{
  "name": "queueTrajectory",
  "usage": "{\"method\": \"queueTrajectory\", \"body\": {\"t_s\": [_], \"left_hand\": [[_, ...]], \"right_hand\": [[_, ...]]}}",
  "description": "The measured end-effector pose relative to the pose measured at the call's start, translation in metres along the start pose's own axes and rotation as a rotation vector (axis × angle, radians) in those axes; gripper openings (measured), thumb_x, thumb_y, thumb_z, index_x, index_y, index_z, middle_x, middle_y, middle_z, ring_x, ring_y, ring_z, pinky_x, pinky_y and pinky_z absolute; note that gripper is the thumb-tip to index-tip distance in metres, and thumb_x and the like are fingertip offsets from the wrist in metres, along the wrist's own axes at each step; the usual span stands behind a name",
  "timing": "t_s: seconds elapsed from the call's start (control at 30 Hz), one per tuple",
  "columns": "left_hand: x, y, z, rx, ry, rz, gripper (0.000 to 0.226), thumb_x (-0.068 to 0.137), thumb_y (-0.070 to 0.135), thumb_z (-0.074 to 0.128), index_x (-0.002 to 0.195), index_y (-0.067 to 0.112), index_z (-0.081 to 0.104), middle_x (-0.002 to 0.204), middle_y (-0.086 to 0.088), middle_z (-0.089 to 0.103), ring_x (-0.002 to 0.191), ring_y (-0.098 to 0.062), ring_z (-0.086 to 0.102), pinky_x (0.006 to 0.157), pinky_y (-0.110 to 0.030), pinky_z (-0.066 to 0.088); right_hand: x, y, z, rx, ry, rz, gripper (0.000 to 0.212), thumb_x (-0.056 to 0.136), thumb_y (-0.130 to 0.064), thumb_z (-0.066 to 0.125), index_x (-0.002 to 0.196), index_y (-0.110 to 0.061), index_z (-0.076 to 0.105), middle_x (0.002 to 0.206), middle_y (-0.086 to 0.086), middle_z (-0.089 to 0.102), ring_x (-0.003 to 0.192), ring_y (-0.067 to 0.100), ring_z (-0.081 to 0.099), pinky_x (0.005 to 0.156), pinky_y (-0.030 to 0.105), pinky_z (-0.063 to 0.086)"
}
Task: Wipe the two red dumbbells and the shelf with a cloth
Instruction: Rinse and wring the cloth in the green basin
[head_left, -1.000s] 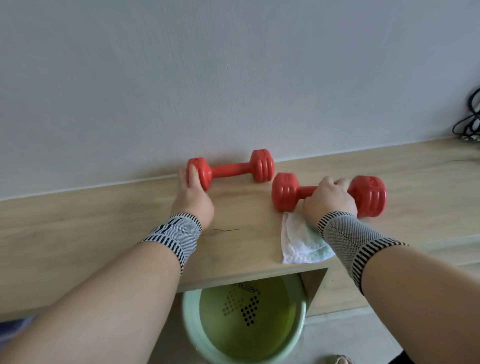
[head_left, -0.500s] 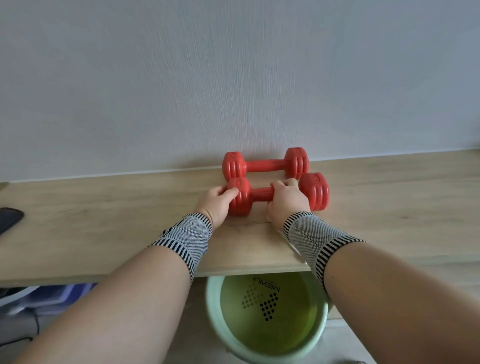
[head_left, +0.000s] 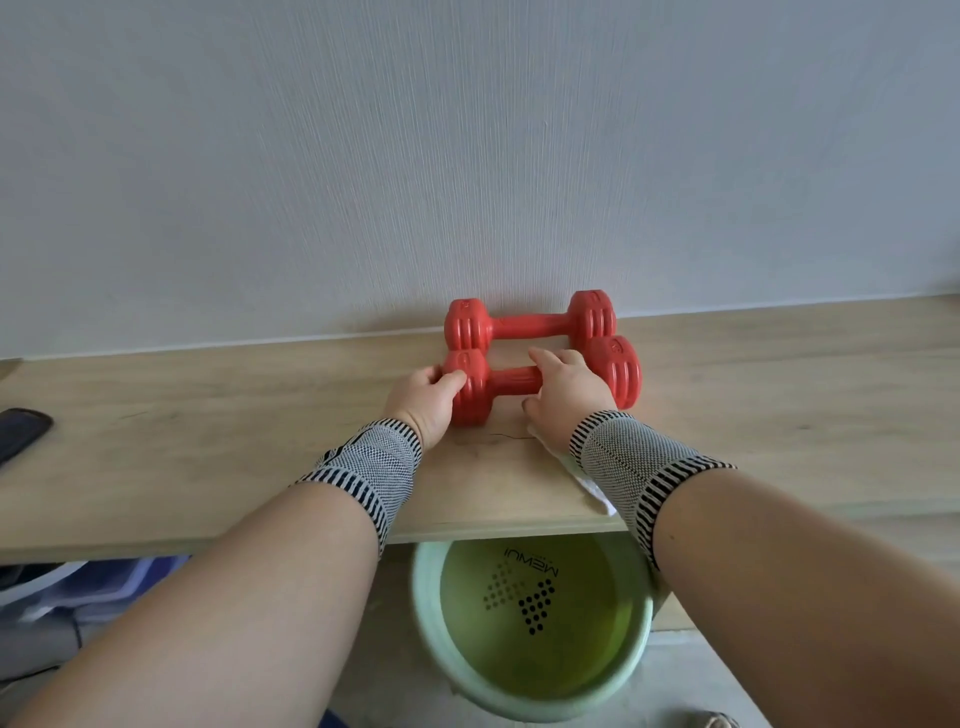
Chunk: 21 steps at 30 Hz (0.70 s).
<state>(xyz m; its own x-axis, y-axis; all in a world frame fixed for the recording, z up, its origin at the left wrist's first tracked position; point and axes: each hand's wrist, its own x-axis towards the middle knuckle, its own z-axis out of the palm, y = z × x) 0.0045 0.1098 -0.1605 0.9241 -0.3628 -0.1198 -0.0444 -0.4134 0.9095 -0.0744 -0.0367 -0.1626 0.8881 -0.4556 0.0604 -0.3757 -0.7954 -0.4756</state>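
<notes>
Two red dumbbells side by side on a wooden shelf (head_left: 208, 441), both hands on the nearer one.

At frame centre, the left hand (head_left: 423, 402) curls around the front dumbbell's (head_left: 511, 382) left end; the right hand (head_left: 563, 397) wraps its bar, a white cloth (head_left: 589, 480) beneath the wrist. The back dumbbell (head_left: 530, 325) lies against the wall. A green bucket (head_left: 530, 623) sits lower centre.

We see a green bucket (head_left: 530, 623) at 6 o'clock w/ yellowish liquid; dark obj (head_left: 21, 431) at 9.
</notes>
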Motion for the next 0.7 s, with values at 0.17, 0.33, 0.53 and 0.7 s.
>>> {"method": "queueTrajectory", "body": {"t_s": [0.17,0.33,0.53,0.7], "left_hand": [[-0.017,0.01,-0.002,0.104,0.311,0.062,0.039,0.095,0.035,0.054,0.127,0.012,0.057,0.124,-0.004,0.062,0.108,-0.019,0.058,0.09,-0.024,0.039],[-0.048,0.018,-0.003,0.067,0.09,0.117,0.022,0.09,0.02,0.062,0.069,0.015,0.066,0.063,0.002,0.066,0.057,-0.011,0.062,0.057,-0.023,0.046],[-0.097,0.002,0.017,-0.028,-0.444,-0.094,0.042,0.07,0.053,0.077,0.101,0.025,0.07,0.101,-0.002,0.073,0.089,-0.015,0.065,0.073,-0.033,0.049],[-0.116,-0.016,0.026,-0.069,-0.546,-0.144,0.021,0.082,0.022,0.073,0.102,0.02,0.068,0.092,-0.002,0.073,0.085,-0.017,0.067,0.063,-0.027,0.051]], "right_hand": [[-0.019,0.002,-0.015,0.087,0.137,0.049,0.035,0.089,-0.032,0.055,0.118,-0.015,0.055,0.124,0.007,0.045,0.091,0.02,0.053,0.077,0.026,0.04],[-0.044,-0.005,-0.034,0.476,0.198,0.183,0.025,0.087,-0.04,0.056,0.089,-0.016,0.06,0.076,-0.004,0.057,0.077,0.016,0.054,0.067,0.025,0.039],[-0.089,-0.003,-0.028,1.269,-0.038,0.351,0.017,0.08,-0.018,0.06,0.065,-0.012,0.057,0.071,0.011,0.056,0.073,0.026,0.058,0.076,0.042,0.05],[-0.122,0.015,-0.012,1.367,-0.254,0.279,0.013,0.082,0.0,0.06,0.072,-0.009,0.058,0.073,0.014,0.059,0.074,0.027,0.062,0.072,0.036,0.053]]}}
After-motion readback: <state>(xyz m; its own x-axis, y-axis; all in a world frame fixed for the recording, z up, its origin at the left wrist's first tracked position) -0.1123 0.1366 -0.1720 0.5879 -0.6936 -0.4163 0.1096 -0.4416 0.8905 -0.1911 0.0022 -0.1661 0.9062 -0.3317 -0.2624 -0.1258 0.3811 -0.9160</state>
